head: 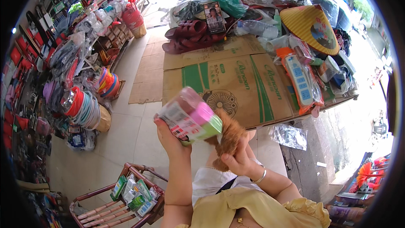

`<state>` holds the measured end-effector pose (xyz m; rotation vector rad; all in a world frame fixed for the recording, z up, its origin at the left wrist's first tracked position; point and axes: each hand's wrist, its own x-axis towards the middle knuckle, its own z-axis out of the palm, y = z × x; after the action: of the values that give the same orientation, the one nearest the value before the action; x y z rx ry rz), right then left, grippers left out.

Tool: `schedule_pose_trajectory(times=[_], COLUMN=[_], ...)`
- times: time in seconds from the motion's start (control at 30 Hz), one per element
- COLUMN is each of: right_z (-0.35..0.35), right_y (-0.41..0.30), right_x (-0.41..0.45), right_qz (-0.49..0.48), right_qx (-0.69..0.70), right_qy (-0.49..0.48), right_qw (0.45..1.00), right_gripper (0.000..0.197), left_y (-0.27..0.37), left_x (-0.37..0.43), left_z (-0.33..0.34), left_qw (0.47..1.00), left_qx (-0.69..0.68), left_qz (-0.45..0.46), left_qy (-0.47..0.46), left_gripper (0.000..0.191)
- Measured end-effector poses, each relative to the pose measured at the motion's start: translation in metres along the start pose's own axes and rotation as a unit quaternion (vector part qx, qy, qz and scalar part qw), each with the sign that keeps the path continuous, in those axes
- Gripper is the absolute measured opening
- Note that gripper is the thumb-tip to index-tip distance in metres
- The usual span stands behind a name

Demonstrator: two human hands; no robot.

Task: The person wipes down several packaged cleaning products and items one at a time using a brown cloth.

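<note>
My left hand [172,139] grips a plastic-wrapped package [193,118] with pink, green and brown sides, tilted above the near edge of a cardboard-covered table [207,72]. Printed writing and a barcode-like patch show on its face, blurred. Bunched in my right hand [240,161] is a brown fluffy cloth or duster [232,133]; its exact kind is unclear. The fluffy thing lies against or just beside the package's right end; whether they touch is hard to tell. A bracelet [260,174] circles my right wrist.
Dark red slippers [190,34], a plastic bottle [258,28], a conical hat [310,28] and a wrapped power strip [299,80] lie on the table. A bamboo chair [95,193] holding several packets [137,194] stands lower left. Stacked goods [85,110] line the left side.
</note>
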<state>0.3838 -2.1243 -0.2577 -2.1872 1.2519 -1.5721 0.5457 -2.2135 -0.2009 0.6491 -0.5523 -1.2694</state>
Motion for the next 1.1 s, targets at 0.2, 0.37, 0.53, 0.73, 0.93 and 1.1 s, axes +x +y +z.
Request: schedule_pose_trajectory(times=[0.2,0.37,0.53,0.73,0.93,1.1], right_z=[-0.003,0.034,0.047,0.015,-0.010,-0.019], right_y=[0.001,0.022,0.003,-0.004,-0.003,-0.001], right_x=[0.015,-0.036,-0.041,-0.005,0.028,0.054], right_qz=[0.174,0.118,0.057,0.032,0.132,0.017], right_qx=[0.448,0.403,0.352,0.079,0.136,0.067], right_qy=[0.077,0.009,-0.043,0.035,0.167,0.181], right_qw=[0.873,0.907,0.933,0.996,0.968,0.981], right_gripper=[0.082,0.072,0.063,0.047,0.037,0.039], left_y=[-0.027,-0.034,-0.032,-0.057,-0.061,-0.061], left_x=[-0.019,-0.023,-0.007,-0.027,-0.058,-0.076], left_z=[-0.008,0.025,0.019,-0.001,-0.005,-0.013], left_qw=[0.992,0.969,0.984,0.992,0.995,0.990], left_qx=[-0.035,-0.067,-0.059,-0.012,0.089,0.118], left_qz=[-0.114,-0.228,-0.171,-0.121,-0.020,0.051], left_qy=[-0.034,0.063,0.009,-0.035,-0.042,-0.061], left_gripper=[0.058,0.063,0.068,0.058,0.047,0.054])
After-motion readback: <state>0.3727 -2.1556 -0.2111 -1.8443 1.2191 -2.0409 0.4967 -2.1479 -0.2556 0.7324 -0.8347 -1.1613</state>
